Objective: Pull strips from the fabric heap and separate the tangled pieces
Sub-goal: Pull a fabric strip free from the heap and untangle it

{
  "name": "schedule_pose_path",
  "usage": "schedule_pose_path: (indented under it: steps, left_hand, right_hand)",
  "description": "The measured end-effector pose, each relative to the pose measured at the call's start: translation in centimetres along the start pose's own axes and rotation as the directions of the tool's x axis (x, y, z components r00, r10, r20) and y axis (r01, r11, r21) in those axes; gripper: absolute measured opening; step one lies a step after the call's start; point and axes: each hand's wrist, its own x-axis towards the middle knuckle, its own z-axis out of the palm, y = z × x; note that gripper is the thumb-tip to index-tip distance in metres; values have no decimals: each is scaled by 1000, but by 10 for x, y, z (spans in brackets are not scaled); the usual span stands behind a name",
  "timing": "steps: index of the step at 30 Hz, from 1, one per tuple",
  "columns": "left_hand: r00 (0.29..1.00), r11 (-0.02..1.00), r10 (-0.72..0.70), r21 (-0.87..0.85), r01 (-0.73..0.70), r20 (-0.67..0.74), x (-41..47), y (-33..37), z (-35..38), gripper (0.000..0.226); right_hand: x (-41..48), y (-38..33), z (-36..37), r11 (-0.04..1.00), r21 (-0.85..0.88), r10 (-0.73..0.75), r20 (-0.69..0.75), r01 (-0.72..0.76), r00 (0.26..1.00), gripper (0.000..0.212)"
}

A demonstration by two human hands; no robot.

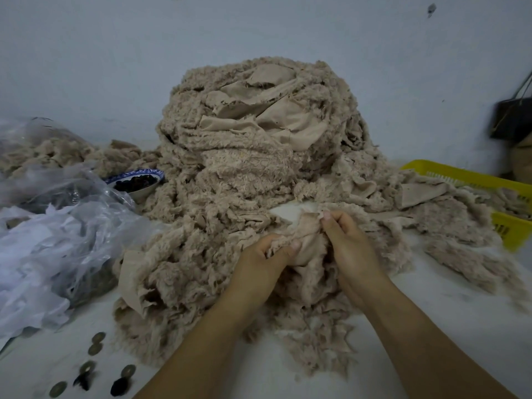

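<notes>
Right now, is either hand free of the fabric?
No: the left hand and the right hand both pinch the same beige fabric piece at the front of the fabric heap.

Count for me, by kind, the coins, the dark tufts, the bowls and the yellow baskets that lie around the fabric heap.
Coins: 5
Dark tufts: 2
Bowls: 1
Yellow baskets: 1
Total: 9

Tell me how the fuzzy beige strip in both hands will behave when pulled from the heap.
Probably floppy: the strip bunches and folds between the left hand and right hand. Likely light, being thin cloth with pile. It may snag, since its frayed edges mesh with the heap.
</notes>
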Motion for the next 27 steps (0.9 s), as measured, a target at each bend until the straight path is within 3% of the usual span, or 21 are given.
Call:
schedule_pose_path:
  steps: [2, 4, 6, 9, 12, 17, 19, 22, 24, 27]
  left_hand:
    - [1000, 1000, -4, -5, 4, -1, 0, 0, -1, 7]
    - [1000, 1000, -3, 13, 3, 3, -1, 1, 0, 8]
    - [1000, 1000, 3, 17, -3, 30, -1, 1, 0, 9]
    - [999, 1000, -3, -5, 3, 47, -1, 0, 3, 14]
    - [998, 1000, -31, -1, 31, 49, 1, 1, 5, 48]
    - [993, 994, -49, -88, 58, 106, 0, 4, 6, 16]
    - [986, 981, -78, -165, 102, 146, -2, 4, 3, 13]
    - [971, 938, -44, -324, 121, 235, -6, 9, -4, 17]
    - [986, 911, -17, -403, 82, 163, -2, 9, -10, 26]
    - [997, 816, -83, -574, 71, 6, 6, 9, -15, 26]
  right_hand:
    - [-4, -1, 0, 1000, -13, -8, 82, 10, 997, 42]
    - [-7, 0, 2, 988, -154, 8, 177, 20, 984, 60]
    - [-8, 2, 4, 964, -259, -12, 198, 64, 980, 54]
    - [-4, 3, 3, 959, -269, -92, 27, 96, 995, 30]
    - [-1, 2, 2, 988, -134, -95, -143, 76, 985, 29]
    - [-1, 7, 8, 995, -48, -94, -211, 85, 973, 31]
    - [0, 8, 7, 997, -7, -73, -206, 73, 976, 27]
    - [12, 5, -12, 1000, 2, -25, -343, 28, 939, 25]
    - [18, 2, -26, 1000, 26, 16, -381, -6, 925, 25]
    - [12, 1, -18, 999, 10, 48, -256, -47, 966, 34]
